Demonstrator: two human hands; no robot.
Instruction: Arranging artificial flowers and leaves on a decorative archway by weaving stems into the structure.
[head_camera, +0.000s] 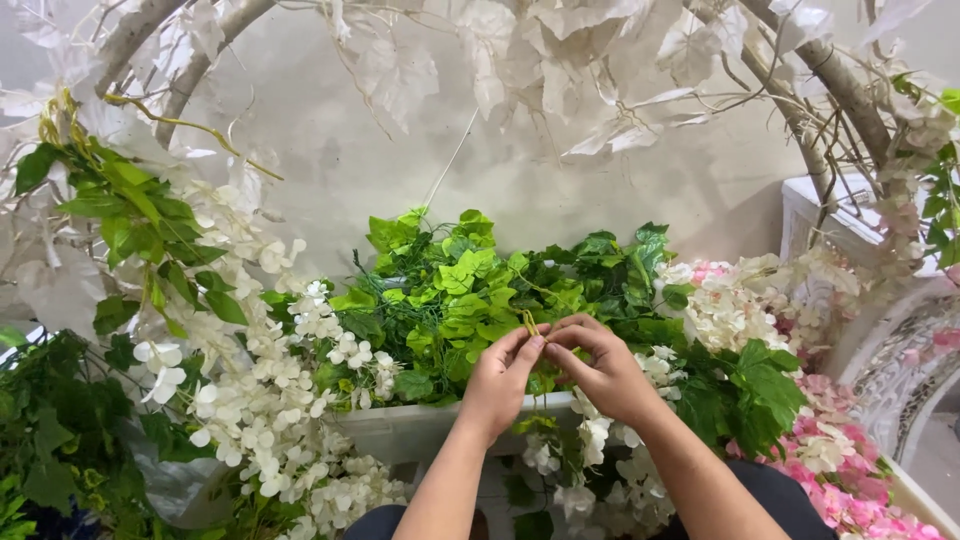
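Both hands meet at the middle of the scene: the left hand (500, 378) and the right hand (603, 372) are each closed in a fingertip pinch on a thin yellow-green plastic stem (528, 322) that stands up between them, just above the near edge of the foliage.

Largest in the scene is the arch of pale, whitish artificial leaves on brown branches (600, 60), spanning the far top from left to right against a plain grey wall (330, 150). Below it, a broad mound of bright green artificial ivy leaves (450, 290) fills the centre, lying in a long white rectangular planter box (410, 428) whose near rim runs under the wrists. To the left, a trailing spray of small white artificial blossoms (260, 400) falls from the far left down to the near edge, with darker green leaves (130, 215) beside it. To the right sits a cluster of cream and pink artificial flowers (740, 300), and brighter pink blossoms (850, 480) lie at the near right corner. A white carved pedestal (830, 225) stands at the far right, partly hidden by branches.
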